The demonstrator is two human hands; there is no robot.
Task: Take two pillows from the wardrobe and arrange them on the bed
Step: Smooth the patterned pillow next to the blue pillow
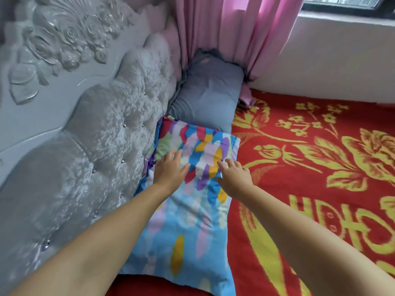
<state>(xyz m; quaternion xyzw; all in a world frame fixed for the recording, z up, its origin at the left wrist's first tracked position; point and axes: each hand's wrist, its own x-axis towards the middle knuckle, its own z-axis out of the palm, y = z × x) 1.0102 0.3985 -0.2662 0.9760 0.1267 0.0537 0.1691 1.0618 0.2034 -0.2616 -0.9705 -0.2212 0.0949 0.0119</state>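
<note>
Two pillows are lying end to end along the head of the bed (310, 167), both pressed against the tufted silver headboard (89, 142). The nearer one, a colourful pillow (188, 221) with a light blue cover printed in feather-like strokes of purple, yellow, red and green, is stretching from the bottom of the view up toward the middle, its long side running beside the headboard. Its far end is overlapping the near edge of the grey pillow (207, 92), which is sitting in the corner where the headboard is meeting the pink curtain (235, 39). The curtain is hanging down to the grey pillow's far end, and its hem is bunching on the bed just beside it. The left hand (168, 169) is resting palm down on the far part of the colourful pillow, close to the headboard side, fingers spread and nearly straight, gripping nothing. The right hand (234, 175) is lying flat on the same pillow near its outer edge, fingers also extended and loosely apart, holding nothing. A red bedspread with large yellow flowers is covering the bed to the right of both pillows.
</note>
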